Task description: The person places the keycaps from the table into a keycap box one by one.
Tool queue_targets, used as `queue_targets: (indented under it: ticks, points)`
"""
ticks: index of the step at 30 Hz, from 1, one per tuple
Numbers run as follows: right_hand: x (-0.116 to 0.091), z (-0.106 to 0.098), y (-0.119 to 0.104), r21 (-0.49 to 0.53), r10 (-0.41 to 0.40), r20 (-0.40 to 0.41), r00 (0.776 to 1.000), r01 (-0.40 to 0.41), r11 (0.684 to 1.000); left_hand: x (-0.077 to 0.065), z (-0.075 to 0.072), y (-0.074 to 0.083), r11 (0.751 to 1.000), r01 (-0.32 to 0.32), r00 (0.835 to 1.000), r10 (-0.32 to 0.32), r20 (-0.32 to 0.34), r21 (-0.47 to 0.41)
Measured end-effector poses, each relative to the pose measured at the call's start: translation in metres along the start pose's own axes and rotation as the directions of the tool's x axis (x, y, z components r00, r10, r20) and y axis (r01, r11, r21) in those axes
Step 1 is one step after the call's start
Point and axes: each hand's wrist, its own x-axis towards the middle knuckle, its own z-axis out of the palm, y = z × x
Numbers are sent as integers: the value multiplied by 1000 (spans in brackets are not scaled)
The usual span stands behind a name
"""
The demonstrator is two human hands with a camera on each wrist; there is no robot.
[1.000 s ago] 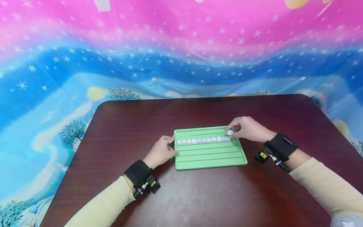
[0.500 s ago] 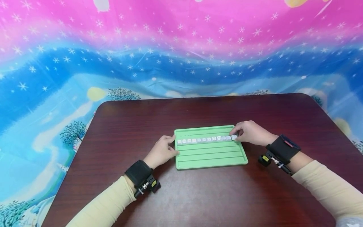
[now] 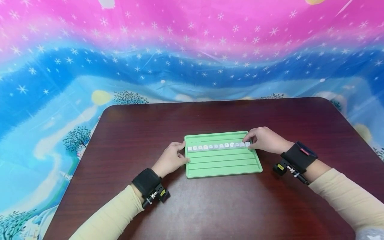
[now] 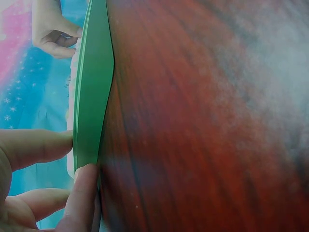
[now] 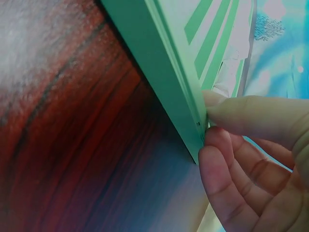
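Observation:
A flat green tray (image 3: 223, 170) with raised ridges lies on the table. Along one of its slots runs a row of small white keycaps (image 3: 221, 146). The person's left hand (image 3: 171, 160) holds the tray's left edge, thumb and fingers against its rim and side; the left wrist view shows this close up. At the right end of the row, the right hand (image 3: 264, 139) pinches the last white keycap (image 3: 247, 144) between thumb and finger. That keycap sits in line with the others. In the right wrist view the right fingertips (image 5: 215, 166) are at the tray's edge, and the keycap is mostly hidden.
A dark reddish-brown table (image 3: 144, 123) with rounded far corners carries the tray. Behind it hangs a pink and blue snowflake-patterned cloth (image 3: 192, 50). Black wrist straps with small cameras (image 3: 163, 195) sit on both wrists.
The right hand has brought the keycap from above the tray down and right to the row's right end, where it stays. The left hand keeps its place on the tray's edge.

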Motion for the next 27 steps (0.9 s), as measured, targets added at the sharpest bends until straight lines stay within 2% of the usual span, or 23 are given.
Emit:
queue_targets:
  ticks: [14, 27]
  points:
    - [-4, 2, -1, -1, -10, -31, 999, 10, 1000, 1, 0, -1, 1000, -6, 1000, 6, -2, -8]
    - [-8, 4, 2, 8, 1, -52, 999, -1, 1000, 0, 0, -2, 998, 30, 999, -29, 20, -57]
